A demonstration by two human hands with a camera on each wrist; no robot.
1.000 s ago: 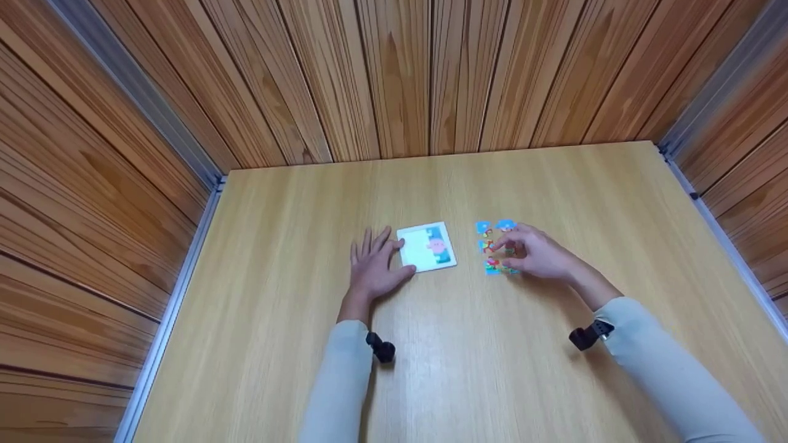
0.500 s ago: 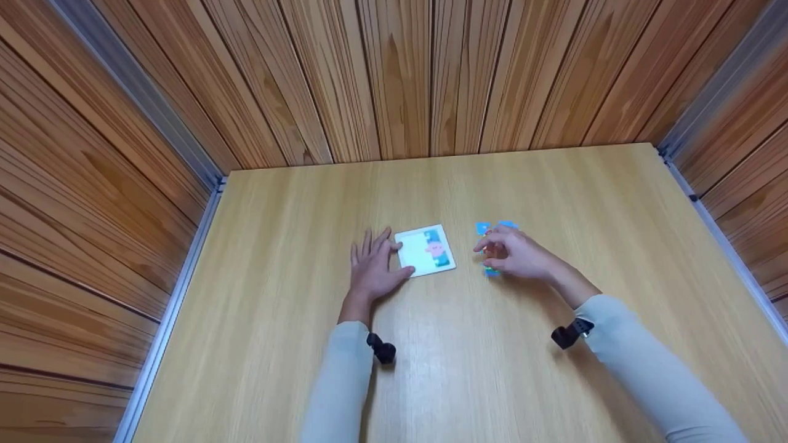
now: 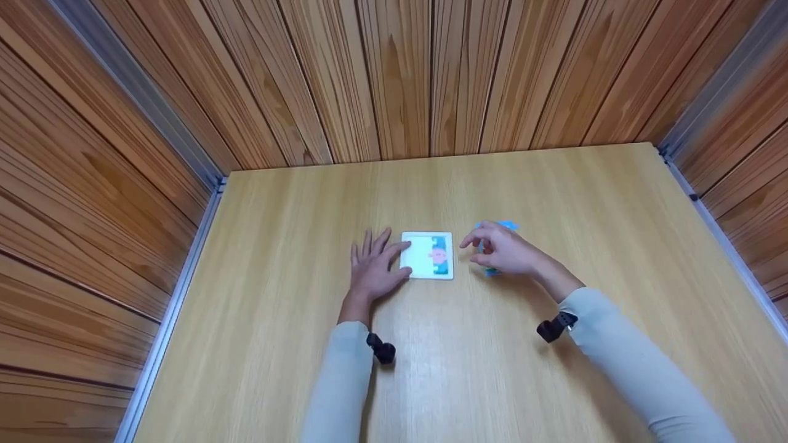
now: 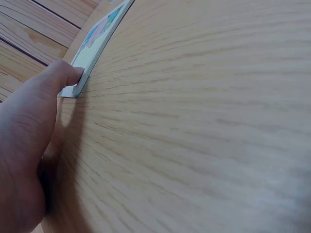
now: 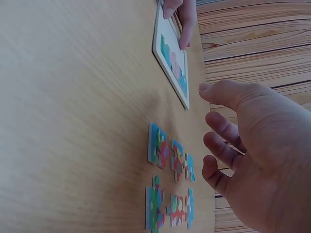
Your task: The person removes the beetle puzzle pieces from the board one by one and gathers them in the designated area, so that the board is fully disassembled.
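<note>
White and shallow, the tray (image 3: 420, 257) lies flat on the wooden table (image 3: 277, 277), between the two hands. Inside its right side sits a strip (image 3: 439, 255) of blue-green and pink; the remainder of its floor is pale and bare. Thumb and index finger of the left hand (image 3: 373, 271) touch the tray's left edge, set well apart, while the other fingers fan out over the table beside it.

Just right of the tray hovers the right hand (image 3: 506, 248), its fingers loosely bent with gaps between them, pinching nothing that shows. Loose pieces (image 5: 177, 158) lie on the table near it, partly covered in the head view; from the right wrist they seem to be six, in two rows. Pale sleeves (image 3: 345, 375) cover both forearms, and plank walls (image 3: 400, 80) stand behind.
</note>
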